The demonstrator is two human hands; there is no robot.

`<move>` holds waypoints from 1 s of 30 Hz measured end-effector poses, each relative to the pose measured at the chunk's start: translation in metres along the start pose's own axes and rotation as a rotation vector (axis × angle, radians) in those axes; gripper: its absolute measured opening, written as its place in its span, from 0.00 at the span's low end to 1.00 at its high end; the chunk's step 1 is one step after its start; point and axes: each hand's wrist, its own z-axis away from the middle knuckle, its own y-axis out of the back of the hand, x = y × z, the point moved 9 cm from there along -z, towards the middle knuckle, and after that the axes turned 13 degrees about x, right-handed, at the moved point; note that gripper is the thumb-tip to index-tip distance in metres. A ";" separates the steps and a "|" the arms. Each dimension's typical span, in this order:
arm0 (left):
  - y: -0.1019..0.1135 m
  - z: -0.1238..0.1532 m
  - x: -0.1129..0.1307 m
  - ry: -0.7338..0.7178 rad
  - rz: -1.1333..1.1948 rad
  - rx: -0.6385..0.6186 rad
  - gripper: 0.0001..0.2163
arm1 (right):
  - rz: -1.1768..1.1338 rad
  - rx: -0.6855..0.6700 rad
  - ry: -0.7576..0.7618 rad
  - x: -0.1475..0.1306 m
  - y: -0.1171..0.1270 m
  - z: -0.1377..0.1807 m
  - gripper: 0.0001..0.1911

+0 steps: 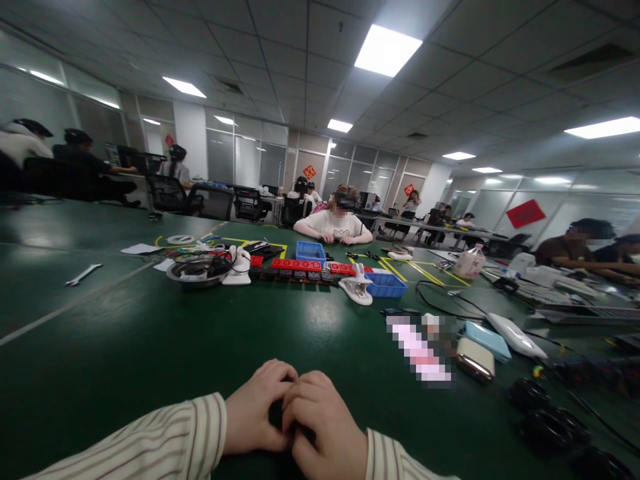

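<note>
My left hand (263,410) and my right hand (325,423) are together over the near edge of the green table (150,360). Their curled fingers meet and touch at the middle. Between the palms is a dark gap, and whatever the fingers hold, if anything, is hidden. Striped sleeves reach to both wrists. Beyond the hands stands a row of red and black blocks (305,267), with a white clamp-like stand (356,287) at its right end and another white piece (237,267) at its left.
A metal bowl (193,277) holds cables, and a wrench (83,275) lies at left. Blue bins (386,285) stand beyond. To the right are a beige case (475,360), a light blue case (485,340), a white device (517,335) and black coils (545,427). A person (334,223) sits opposite.
</note>
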 end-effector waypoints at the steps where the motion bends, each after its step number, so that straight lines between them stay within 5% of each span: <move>1: 0.000 0.000 0.000 -0.004 0.001 -0.002 0.14 | -0.028 0.008 0.022 -0.003 0.001 -0.001 0.10; 5: 0.000 0.003 0.000 -0.005 -0.009 -0.003 0.24 | -0.090 0.034 0.041 -0.012 0.007 -0.004 0.14; 12: 0.007 0.005 0.003 0.067 -0.081 0.063 0.36 | 0.107 0.198 -0.175 0.013 0.023 0.004 0.13; 17: 0.005 0.005 0.006 0.091 -0.108 0.088 0.24 | 0.229 0.172 -0.189 0.027 0.016 0.010 0.20; 21: 0.003 0.001 0.002 0.063 -0.082 0.051 0.20 | 0.220 0.089 -0.196 0.031 0.009 0.009 0.15; 30: -0.007 -0.007 -0.007 0.012 0.075 -0.217 0.18 | 0.016 -0.046 0.184 0.016 0.001 0.004 0.08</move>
